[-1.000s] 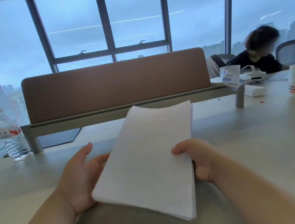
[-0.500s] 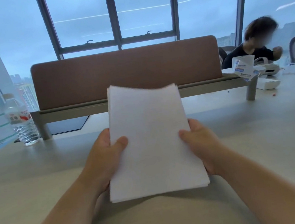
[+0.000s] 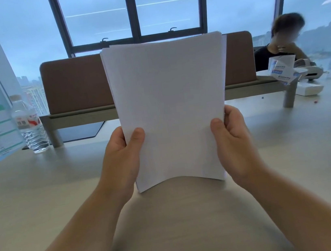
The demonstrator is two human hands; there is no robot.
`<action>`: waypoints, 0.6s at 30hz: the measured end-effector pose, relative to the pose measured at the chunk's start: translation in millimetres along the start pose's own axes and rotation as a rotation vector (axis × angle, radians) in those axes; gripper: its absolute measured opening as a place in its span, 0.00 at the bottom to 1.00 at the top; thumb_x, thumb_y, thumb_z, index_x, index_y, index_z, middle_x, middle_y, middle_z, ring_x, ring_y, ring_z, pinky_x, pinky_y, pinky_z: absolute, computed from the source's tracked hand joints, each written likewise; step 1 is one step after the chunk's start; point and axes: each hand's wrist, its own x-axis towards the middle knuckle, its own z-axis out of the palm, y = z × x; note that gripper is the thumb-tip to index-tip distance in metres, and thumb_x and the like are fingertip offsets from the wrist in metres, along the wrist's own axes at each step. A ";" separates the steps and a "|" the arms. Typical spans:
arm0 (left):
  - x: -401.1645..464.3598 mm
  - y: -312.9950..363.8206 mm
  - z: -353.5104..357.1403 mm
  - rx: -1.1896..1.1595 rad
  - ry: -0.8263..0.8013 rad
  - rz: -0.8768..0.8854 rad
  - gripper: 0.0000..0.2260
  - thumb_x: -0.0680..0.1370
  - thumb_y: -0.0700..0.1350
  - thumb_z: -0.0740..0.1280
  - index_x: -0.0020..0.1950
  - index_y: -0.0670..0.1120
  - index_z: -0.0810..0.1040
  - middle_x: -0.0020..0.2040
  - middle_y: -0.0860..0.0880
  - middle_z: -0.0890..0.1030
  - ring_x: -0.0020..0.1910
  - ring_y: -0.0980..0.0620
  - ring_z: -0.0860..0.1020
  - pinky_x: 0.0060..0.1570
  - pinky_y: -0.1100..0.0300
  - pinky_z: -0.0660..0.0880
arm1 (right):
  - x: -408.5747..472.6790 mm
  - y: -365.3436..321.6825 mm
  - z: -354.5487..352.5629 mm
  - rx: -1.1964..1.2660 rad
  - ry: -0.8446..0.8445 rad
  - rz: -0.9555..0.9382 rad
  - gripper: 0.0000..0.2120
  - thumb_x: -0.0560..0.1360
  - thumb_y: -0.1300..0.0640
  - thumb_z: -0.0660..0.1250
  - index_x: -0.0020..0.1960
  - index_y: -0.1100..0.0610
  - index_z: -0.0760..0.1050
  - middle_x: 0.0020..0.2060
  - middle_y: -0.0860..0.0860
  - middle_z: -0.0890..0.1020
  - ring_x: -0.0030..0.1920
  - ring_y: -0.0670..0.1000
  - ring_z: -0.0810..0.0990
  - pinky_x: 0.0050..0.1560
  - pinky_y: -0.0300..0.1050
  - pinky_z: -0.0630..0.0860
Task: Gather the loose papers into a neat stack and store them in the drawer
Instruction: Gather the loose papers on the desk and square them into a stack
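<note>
Papers (image 3: 171, 111) stand upright in front of the person, held by both long edges above the desk (image 3: 42, 195). The left hand (image 3: 122, 159) grips the left edge, thumb (image 3: 137, 137) across the front sheet and the other fingers hidden behind. The right hand (image 3: 233, 143) grips the right edge the same way, thumb on the face, fingers wrapped round the back. The bottom edge bows up in the middle. Its corners look to be at or just above the desk, though I cannot tell whether they touch it.

To my eye this is the squaring-up step: the sheets are gathered, but at the top and down the right side a few edges stick out past the front sheet, so the stack is not yet neat. The next move probably calls for loosening the grip a little and tapping the bottom edge on the desk until the sheets drop level, then doing likewise on a long edge.

No drawer is in view, so it must be found and opened, probably with one hand while the other keeps the stack pinched together.

A water bottle (image 3: 30, 125) stands well to the left, clear of the work.
</note>
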 end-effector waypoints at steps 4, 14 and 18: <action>-3.7 -3.2 4.3 0.011 0.031 0.016 0.06 0.82 0.53 0.67 0.58 0.59 0.81 0.52 0.58 0.88 0.52 0.52 0.86 0.56 0.44 0.83 | -8.3 1.8 4.9 -0.068 0.005 0.007 0.04 0.84 0.57 0.58 0.56 0.49 0.70 0.46 0.42 0.79 0.40 0.34 0.77 0.40 0.40 0.73; 0.5 1.5 0.7 0.029 0.144 0.041 0.05 0.81 0.57 0.64 0.52 0.61 0.79 0.48 0.60 0.86 0.51 0.53 0.85 0.53 0.49 0.82 | -3.6 5.6 0.6 -0.173 0.004 -0.046 0.06 0.84 0.56 0.57 0.57 0.47 0.71 0.46 0.40 0.80 0.41 0.31 0.76 0.37 0.24 0.69; -3.2 -3.6 2.4 0.098 0.095 0.023 0.09 0.85 0.55 0.60 0.57 0.61 0.79 0.51 0.64 0.86 0.51 0.62 0.84 0.53 0.55 0.79 | -6.8 17.5 7.1 -0.127 -0.040 0.029 0.04 0.84 0.56 0.59 0.59 0.49 0.68 0.47 0.38 0.77 0.43 0.27 0.75 0.41 0.27 0.69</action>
